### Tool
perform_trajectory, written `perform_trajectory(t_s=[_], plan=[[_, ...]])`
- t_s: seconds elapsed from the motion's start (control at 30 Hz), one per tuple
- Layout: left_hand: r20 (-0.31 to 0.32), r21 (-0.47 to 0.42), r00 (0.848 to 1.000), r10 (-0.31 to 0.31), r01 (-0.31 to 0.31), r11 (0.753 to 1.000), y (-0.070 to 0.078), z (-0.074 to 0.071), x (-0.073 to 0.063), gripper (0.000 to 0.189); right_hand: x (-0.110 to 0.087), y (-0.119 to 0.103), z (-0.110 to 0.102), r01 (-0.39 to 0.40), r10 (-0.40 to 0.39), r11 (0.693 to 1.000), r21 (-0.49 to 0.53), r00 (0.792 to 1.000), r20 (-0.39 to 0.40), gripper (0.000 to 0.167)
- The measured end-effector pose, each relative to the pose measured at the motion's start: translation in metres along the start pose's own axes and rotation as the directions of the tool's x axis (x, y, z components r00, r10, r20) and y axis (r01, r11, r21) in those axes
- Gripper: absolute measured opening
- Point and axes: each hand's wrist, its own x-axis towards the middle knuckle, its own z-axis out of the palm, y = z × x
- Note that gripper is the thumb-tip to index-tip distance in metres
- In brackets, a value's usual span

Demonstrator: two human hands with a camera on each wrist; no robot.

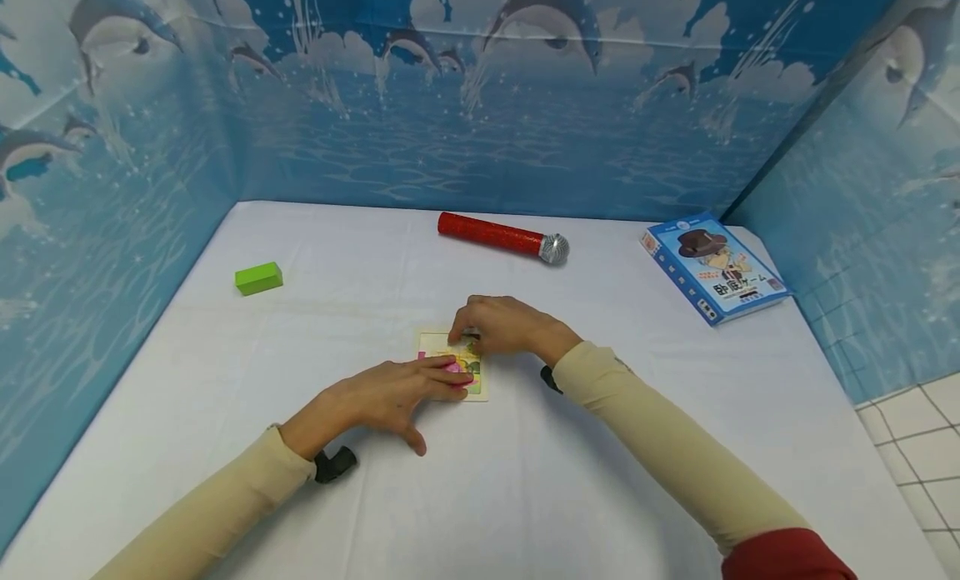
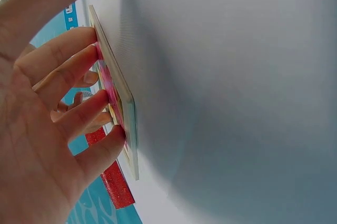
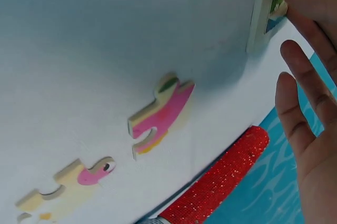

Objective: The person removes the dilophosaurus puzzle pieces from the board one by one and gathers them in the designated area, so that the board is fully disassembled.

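Note:
A small puzzle board (image 1: 484, 397) with a pale raised frame lies on the white table. My left hand (image 1: 399, 394) reaches over it from the left. Its nearly straight fingertips press on pink picture pieces inside the frame, as the left wrist view shows. My right hand (image 1: 504, 323) is at the board's far right corner. Its thumb and index finger pinch a green and blue puzzle piece (image 3: 275, 11) at the frame, partly hidden by the fingers. Two loose puzzle pieces, one pink (image 3: 164, 112) and one with an eye (image 3: 89, 175), lie nearby.
Behind the board lies a red glitter microphone (image 1: 495, 234) with a silver head. A green block (image 1: 258, 278) sits at the left, and a blue game box (image 1: 716, 267) is at the far right. Dolphin-printed curtains (image 1: 465, 130) enclose the table's back and sides.

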Motion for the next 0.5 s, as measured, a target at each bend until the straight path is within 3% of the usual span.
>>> perform_trajectory(t_s=[0.3, 0.5], plan=[[0.011, 0.0, 0.999, -0.032, 0.032, 0.999, 0.0018, -0.0001, 0.0005, 0.083, 0.0063, -0.0038, -0.0058, 0.039, -0.036, 0.998, -0.052, 0.997, 0.067, 0.03], [0.018, 0.012, 0.999, -0.029, 0.029, 1.0, 0.0025, -0.0003, 0.0012, 0.083, 0.0103, -0.0072, -0.0066, 0.021, -0.014, 0.998, -0.063, 0.994, 0.111, 0.033]])
